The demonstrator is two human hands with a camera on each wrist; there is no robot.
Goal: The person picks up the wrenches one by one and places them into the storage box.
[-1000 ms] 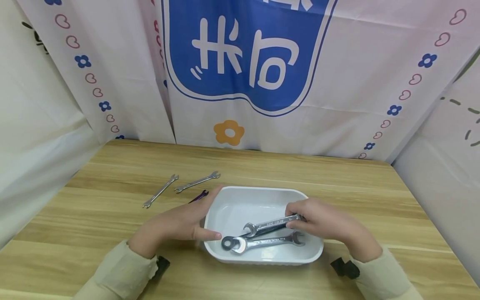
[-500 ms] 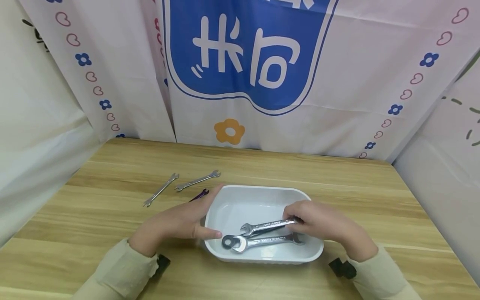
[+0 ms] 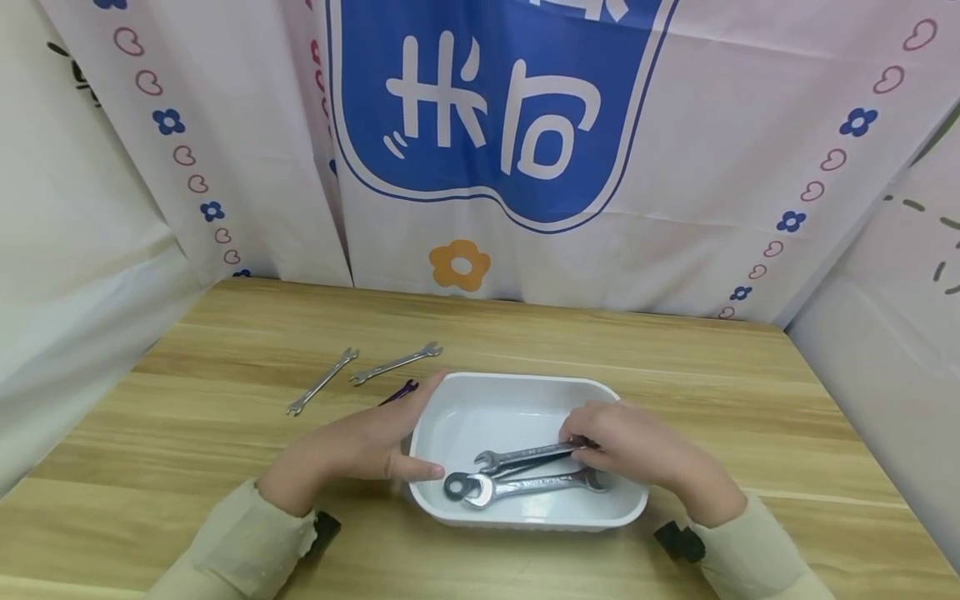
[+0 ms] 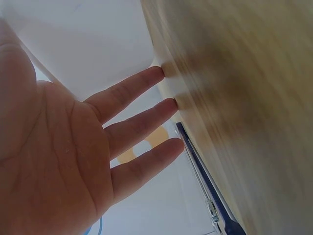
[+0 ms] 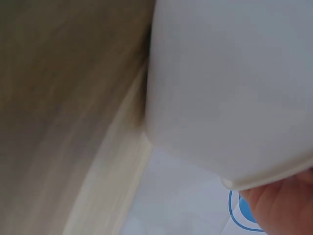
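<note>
A white tray (image 3: 517, 525) holds several wrenches. My right hand (image 3: 630, 446) reaches over its right side and pinches the right end of a silver open-end wrench (image 3: 517, 456); that end is hidden by my fingers. Under it lies a black-headed wrench (image 3: 455, 486), partly covered, and in front a larger silver wrench (image 3: 540, 485). My left hand (image 3: 367, 442) is at the tray's left side, thumb over the rim and fingers extended along the outer wall. In the left wrist view its fingers (image 4: 139, 127) are straight and spread. The right wrist view mostly shows the tray's outer wall (image 5: 220, 88).
Two silver wrenches (image 3: 322, 382) (image 3: 397, 363) lie on the wooden table (image 3: 712, 367) behind my left hand. A purple wrench (image 3: 400, 392) is there too, partly hidden by that hand. A printed white curtain (image 3: 675, 250) hangs along the table's back edge.
My right hand has moved a little left, and the pinched wrench has shifted left and lower over the others in the tray. The left hand stays in place.
</note>
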